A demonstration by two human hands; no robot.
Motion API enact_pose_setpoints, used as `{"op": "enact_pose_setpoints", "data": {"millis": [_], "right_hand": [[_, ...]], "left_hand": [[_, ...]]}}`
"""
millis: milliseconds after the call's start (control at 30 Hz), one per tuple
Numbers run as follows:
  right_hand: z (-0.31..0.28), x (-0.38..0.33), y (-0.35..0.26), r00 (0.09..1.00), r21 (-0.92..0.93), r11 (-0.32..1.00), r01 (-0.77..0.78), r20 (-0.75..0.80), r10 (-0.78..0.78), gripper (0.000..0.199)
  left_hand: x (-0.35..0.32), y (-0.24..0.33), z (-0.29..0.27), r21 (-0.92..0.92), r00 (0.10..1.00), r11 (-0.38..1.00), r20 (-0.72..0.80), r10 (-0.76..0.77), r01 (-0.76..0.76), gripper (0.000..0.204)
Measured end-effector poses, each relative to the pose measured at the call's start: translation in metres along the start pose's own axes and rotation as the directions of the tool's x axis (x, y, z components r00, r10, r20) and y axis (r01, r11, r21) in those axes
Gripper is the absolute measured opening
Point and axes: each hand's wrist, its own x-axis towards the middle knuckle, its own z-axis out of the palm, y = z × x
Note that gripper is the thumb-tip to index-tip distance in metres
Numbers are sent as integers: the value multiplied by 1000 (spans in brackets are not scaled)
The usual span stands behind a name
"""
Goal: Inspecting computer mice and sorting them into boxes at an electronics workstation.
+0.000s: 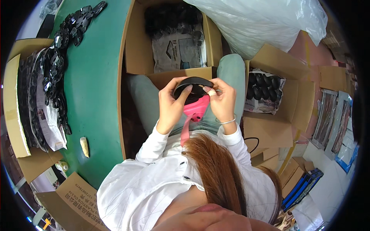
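Gripping a black part, both hands sit between green table and open carton.

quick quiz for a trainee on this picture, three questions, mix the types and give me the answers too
1. True or false: both the left hand and the right hand touch the black curved part.

2. What colour is the tabletop on the left?
a) white
b) green
c) red

3. Short answer: which hand is nearer the bracelet?

Key: 1. True. 2. b. 3. The right hand.
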Motion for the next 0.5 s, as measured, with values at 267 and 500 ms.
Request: {"op": "enact_pose_setpoints", "data": {"millis": [267, 500], "right_hand": [[-25, -7, 6, 998, 303, 953, -13, -52, 30, 42], [-74, -29, 54, 957, 254, 936, 244, -220, -190, 92]], "left_hand": [[13, -9, 27, -378, 951, 875, 48, -306, 301, 24], [5, -38, 132, -474, 414, 39, 723, -553, 880, 24]]}}
